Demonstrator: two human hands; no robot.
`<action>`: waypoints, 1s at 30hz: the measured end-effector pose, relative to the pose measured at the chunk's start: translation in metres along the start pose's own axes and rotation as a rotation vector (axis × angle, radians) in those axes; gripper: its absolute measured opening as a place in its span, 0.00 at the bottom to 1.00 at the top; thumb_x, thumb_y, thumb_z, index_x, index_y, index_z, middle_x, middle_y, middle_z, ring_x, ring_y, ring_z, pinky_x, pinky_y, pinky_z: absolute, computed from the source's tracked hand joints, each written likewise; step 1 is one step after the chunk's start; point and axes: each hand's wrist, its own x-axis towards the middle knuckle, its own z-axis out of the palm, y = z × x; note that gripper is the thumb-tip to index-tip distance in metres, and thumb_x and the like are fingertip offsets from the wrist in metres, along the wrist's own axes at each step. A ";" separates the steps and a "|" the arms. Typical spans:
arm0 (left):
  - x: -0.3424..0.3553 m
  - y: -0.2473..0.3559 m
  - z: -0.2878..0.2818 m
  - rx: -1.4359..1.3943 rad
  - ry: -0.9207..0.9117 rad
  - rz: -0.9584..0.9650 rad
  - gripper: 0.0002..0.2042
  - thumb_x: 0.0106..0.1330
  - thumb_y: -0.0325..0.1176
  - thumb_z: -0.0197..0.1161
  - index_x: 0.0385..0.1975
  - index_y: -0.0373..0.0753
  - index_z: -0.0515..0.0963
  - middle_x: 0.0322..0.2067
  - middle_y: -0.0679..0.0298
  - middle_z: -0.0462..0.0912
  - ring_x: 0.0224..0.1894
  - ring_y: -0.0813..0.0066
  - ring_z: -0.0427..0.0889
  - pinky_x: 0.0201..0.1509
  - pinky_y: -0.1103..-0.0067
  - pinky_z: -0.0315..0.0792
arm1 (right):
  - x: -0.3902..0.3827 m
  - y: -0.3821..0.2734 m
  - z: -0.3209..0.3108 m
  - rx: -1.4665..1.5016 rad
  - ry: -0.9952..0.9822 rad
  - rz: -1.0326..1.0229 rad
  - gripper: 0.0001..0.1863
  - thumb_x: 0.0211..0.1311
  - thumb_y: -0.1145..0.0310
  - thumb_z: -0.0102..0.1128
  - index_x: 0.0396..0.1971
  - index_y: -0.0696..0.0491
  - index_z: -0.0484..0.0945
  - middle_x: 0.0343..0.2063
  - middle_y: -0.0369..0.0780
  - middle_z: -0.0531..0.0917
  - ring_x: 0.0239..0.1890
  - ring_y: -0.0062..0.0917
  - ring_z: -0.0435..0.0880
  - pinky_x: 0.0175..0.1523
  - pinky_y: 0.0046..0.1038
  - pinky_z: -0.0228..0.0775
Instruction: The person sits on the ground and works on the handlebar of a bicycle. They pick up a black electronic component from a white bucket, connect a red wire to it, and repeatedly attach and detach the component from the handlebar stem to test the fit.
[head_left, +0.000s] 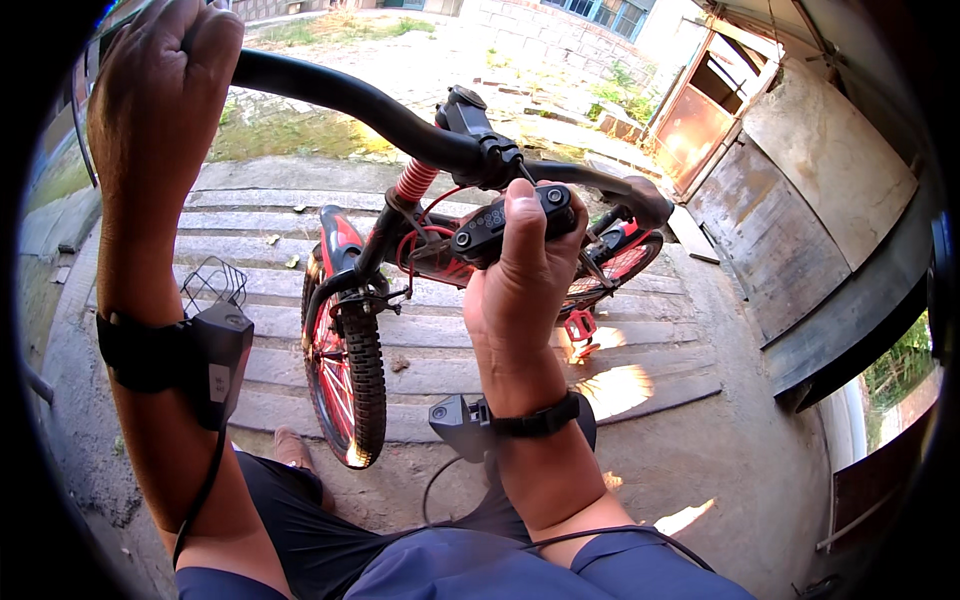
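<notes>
My left hand is closed on the black handlebar at the upper left. My right hand grips a black folding multi-tool, thumb across its body. A thin bit from the tool reaches up to the handlebar stem clamp; its exact seating is too small to tell. Below the stem are a red spring-like section, cables and the black frame. The front wheel of the red-and-black bicycle stands just ahead of my feet.
The bicycle's rear wheel and red pedal are at the right, over ridged concrete paving. Weathered panels and a rusty door line the right side. A stone-block wall stands beyond the yard.
</notes>
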 end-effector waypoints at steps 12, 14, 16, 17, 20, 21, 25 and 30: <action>0.000 0.004 -0.001 -0.005 0.030 0.008 0.14 0.72 0.39 0.56 0.24 0.41 0.69 0.23 0.64 0.71 0.27 0.67 0.72 0.36 0.72 0.70 | -0.007 0.007 0.014 0.060 0.076 0.057 0.20 0.65 0.69 0.66 0.50 0.52 0.65 0.34 0.33 0.75 0.32 0.13 0.74 0.38 0.18 0.71; 0.001 0.008 -0.005 -0.025 0.008 -0.007 0.14 0.72 0.39 0.56 0.24 0.41 0.69 0.23 0.64 0.69 0.27 0.67 0.72 0.36 0.72 0.70 | -0.001 0.008 0.000 0.015 0.008 0.048 0.20 0.64 0.71 0.66 0.50 0.52 0.66 0.33 0.32 0.75 0.31 0.13 0.74 0.38 0.17 0.71; 0.000 0.008 -0.004 -0.023 0.029 0.023 0.14 0.72 0.38 0.56 0.23 0.40 0.68 0.22 0.63 0.69 0.27 0.67 0.71 0.36 0.72 0.69 | 0.005 0.007 -0.013 -0.038 -0.082 0.042 0.20 0.63 0.74 0.66 0.50 0.52 0.66 0.32 0.32 0.74 0.31 0.12 0.74 0.37 0.16 0.70; 0.000 0.008 -0.003 -0.021 0.039 0.038 0.14 0.72 0.38 0.56 0.23 0.40 0.68 0.22 0.63 0.68 0.27 0.67 0.71 0.35 0.72 0.69 | 0.008 0.005 -0.017 -0.064 -0.128 0.039 0.20 0.63 0.75 0.66 0.50 0.52 0.66 0.32 0.32 0.74 0.31 0.12 0.74 0.36 0.16 0.70; 0.000 0.009 -0.003 -0.031 0.040 0.048 0.14 0.72 0.37 0.56 0.23 0.40 0.68 0.22 0.62 0.68 0.27 0.66 0.72 0.35 0.71 0.69 | 0.023 -0.012 -0.039 -0.557 -0.356 -0.091 0.22 0.58 0.77 0.68 0.49 0.52 0.67 0.32 0.35 0.77 0.30 0.13 0.77 0.35 0.20 0.74; 0.001 0.009 -0.003 -0.029 0.045 0.057 0.14 0.71 0.37 0.56 0.23 0.40 0.68 0.22 0.62 0.69 0.27 0.66 0.72 0.36 0.71 0.69 | 0.034 -0.021 -0.046 -0.812 -0.469 -0.182 0.22 0.58 0.76 0.68 0.49 0.52 0.67 0.32 0.37 0.79 0.30 0.15 0.80 0.36 0.23 0.77; 0.001 0.006 -0.006 0.002 0.053 0.065 0.13 0.71 0.37 0.56 0.24 0.40 0.68 0.23 0.62 0.69 0.28 0.66 0.73 0.36 0.71 0.70 | 0.082 -0.071 -0.033 -1.246 -1.077 -0.727 0.25 0.42 0.78 0.73 0.42 0.50 0.73 0.29 0.36 0.77 0.30 0.30 0.80 0.36 0.31 0.73; 0.001 0.009 -0.008 0.007 0.011 0.014 0.13 0.71 0.37 0.56 0.25 0.40 0.69 0.24 0.62 0.71 0.29 0.66 0.74 0.38 0.71 0.71 | 0.090 -0.105 -0.010 -1.495 -1.362 -0.915 0.28 0.34 0.74 0.75 0.42 0.47 0.74 0.27 0.37 0.75 0.30 0.40 0.78 0.34 0.39 0.70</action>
